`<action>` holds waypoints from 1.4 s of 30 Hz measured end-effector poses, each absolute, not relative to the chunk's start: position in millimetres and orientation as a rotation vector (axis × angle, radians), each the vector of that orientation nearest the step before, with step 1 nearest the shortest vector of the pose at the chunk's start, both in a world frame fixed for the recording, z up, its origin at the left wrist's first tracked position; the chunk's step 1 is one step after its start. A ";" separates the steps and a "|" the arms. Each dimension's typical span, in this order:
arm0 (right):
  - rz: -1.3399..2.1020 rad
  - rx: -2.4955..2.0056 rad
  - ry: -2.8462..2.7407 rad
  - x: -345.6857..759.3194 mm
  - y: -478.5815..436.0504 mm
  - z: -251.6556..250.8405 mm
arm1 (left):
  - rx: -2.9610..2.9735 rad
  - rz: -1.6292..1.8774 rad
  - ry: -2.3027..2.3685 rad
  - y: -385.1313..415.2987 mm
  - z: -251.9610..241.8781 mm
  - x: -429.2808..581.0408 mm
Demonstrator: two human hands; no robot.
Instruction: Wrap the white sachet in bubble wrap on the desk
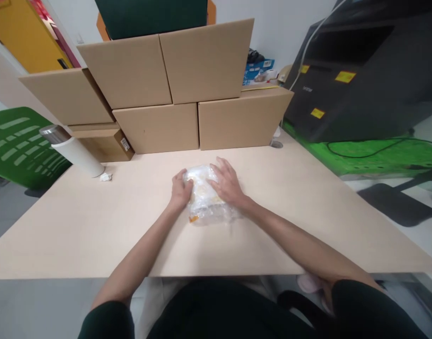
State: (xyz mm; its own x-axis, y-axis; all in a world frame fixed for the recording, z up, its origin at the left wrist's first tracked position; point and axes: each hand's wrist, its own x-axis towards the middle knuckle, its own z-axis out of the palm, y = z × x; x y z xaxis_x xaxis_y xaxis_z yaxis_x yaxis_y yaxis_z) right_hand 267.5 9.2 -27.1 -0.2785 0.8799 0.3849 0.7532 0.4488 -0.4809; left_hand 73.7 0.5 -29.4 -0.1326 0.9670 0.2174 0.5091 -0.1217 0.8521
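A clear-plastic-wrapped packet (202, 194) lay flat on a pale table (131, 230) between a person's two bare hands. The left hand (181, 190) bordered its left edge, fingers close together along the side and thumb reaching onto the top; whether they pinched the wrap could not be told. The right hand (228, 183) rested over the far right part, its slightly blurred fingers spread across the top.

The pale contents, hidden under shiny film, could not be made out. The bundle looked light and soft-skinned, likely slippery where the film was smooth, and perhaps fragile inside, given the padded look of the wrapping. The surest hold appeared to be the fuller body under the fingers, with a broad palm on each side and little squeeze. The loose plastic flap (217, 214), nearer the person than the fingers, with an orange patch (193, 219) at its left corner, seemed likely to crumple or tear if lifted alone. An open cardboard box (155, 129) stood beyond the fingertips.
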 end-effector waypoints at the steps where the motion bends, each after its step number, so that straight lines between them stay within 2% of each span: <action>1: 0.251 -1.305 -2.194 266.4 11.7 -31.5 | 1.794 1.115 1.712 0.9 -29.4 70.9; 4: 0.329 -1.231 -2.369 270.5 18.1 -42.0 | 2.223 0.620 1.682 -0.9 -20.0 60.9; 7: 0.445 -1.210 -2.532 282.9 23.0 -42.1 | 2.358 0.142 1.478 -2.1 -5.6 49.2; 11: 0.585 -1.149 -2.762 298.9 27.8 -33.0 | 2.390 -0.113 1.410 -1.6 4.4 43.8; 16: 0.589 -1.077 -2.799 305.3 28.8 -37.6 | 2.404 -0.150 1.461 -3.7 -1.5 50.7; 22: 0.549 -1.076 -2.730 304.2 26.0 -47.1 | 2.430 -0.036 1.476 -5.5 -9.1 52.9; 30: 0.669 -1.111 -2.749 312.7 22.6 -37.3 | 2.361 0.038 1.242 -3.5 -8.0 30.2; 38: 0.650 -1.117 -2.727 311.6 19.3 -37.4 | 2.405 0.140 1.378 -9.0 -16.7 39.1; 42: 0.726 -1.124 -2.755 314.6 22.9 -30.8 | 2.367 0.085 1.330 -4.2 -12.1 32.7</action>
